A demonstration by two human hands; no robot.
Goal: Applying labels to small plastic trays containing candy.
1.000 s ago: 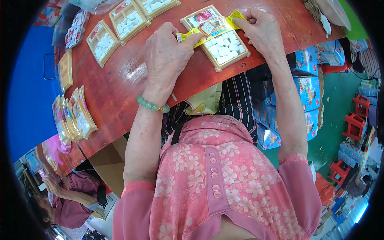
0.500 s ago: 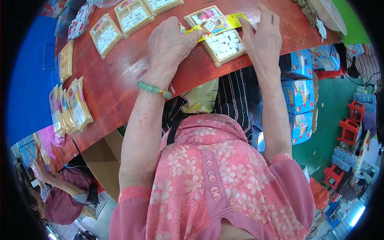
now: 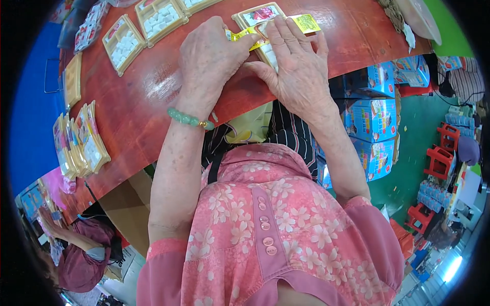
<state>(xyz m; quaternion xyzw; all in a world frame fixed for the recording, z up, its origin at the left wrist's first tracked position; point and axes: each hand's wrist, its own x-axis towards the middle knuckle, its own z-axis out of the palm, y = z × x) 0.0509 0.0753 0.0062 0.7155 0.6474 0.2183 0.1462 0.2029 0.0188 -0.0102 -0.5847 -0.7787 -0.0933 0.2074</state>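
A cream plastic tray (image 3: 239,20) with white blocks and a printed card lies near the table's edge. Across it runs a yellow printed paper band (image 3: 307,23). My left hand (image 3: 208,60), fingers curled and thumb extended, pins the band's left end at the tray's side. Flat on the band and tray lies my right hand (image 3: 300,65), its fingers stretched out; it covers the band's middle and most of the white blocks. A green bead bracelet (image 3: 186,118) circles my left wrist.
Filled trays (image 3: 122,47) of white blocks stand at the back left. A row of banded packs (image 3: 81,143) leans together at the table's left side. Blue cartons (image 3: 371,120) are stacked beyond the right edge. At the lower left sits another person (image 3: 84,255).
My right hand has come down and left from the band's right end and now lies flat over band and tray. The left hand stays at the left end.
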